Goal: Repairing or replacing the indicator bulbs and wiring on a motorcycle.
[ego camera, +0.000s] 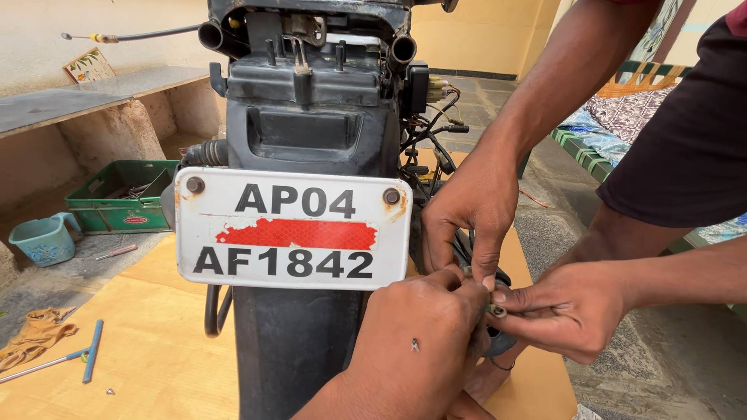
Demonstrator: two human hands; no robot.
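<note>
Scooter (311, 117): rear end faces the camera, black, cover off, wires showing on its right side.
Number plate (292, 228): white, bolted at both upper corners, with a red strip across the middle.
Left hand (424, 334): low, just right of the plate, fingers curled tight and narrow; they touch the small metal part (496, 311), but a grip cannot be told.
Right hand: out of view.
Small metal part: just below and right of the plate, between the bunched fingertips.
Co-worker's hands: one (572, 311) pinches the part from the right, the other (467, 214) reaches down from above.
Floor: green crate (117, 204), pale blue jug (45, 239), blue-handled tool (92, 351).
</note>
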